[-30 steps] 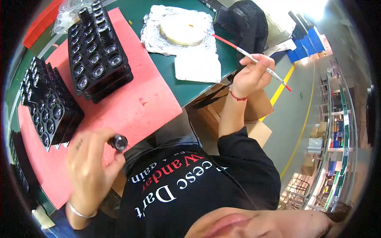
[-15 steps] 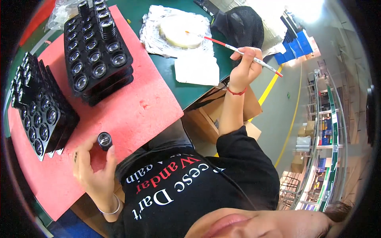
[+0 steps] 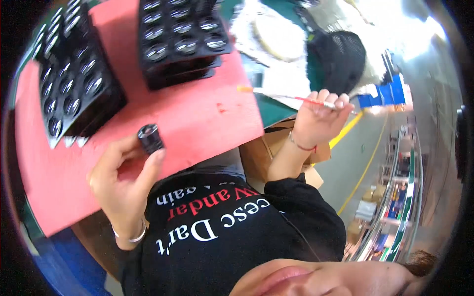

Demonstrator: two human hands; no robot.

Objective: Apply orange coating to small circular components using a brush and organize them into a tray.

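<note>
Above the pink foam mat, my left hand pinches a small black lens barrel between thumb and fingers. Its glass end faces up and is slightly tilted. My right hand is closed around a thin red-and-white brush. The orange tip points left over the mat's right part, apart from the lens barrel; motion blurs the shaft. Two stacks of black trays full of lens barrels stand on the mat, one stack at the left and another at the far middle.
Beyond the mat's right edge, a round pale dish sits on crumpled white wrapping, with a white wipe in front. A black mesh bag lies beside them. Cardboard boxes stand below the table edge. Shelving lines the right.
My right hand has moved down and turned, taking the brush tip from the round dish to over the mat. My left hand has raised the lens barrel slightly. The whole view has shifted.
</note>
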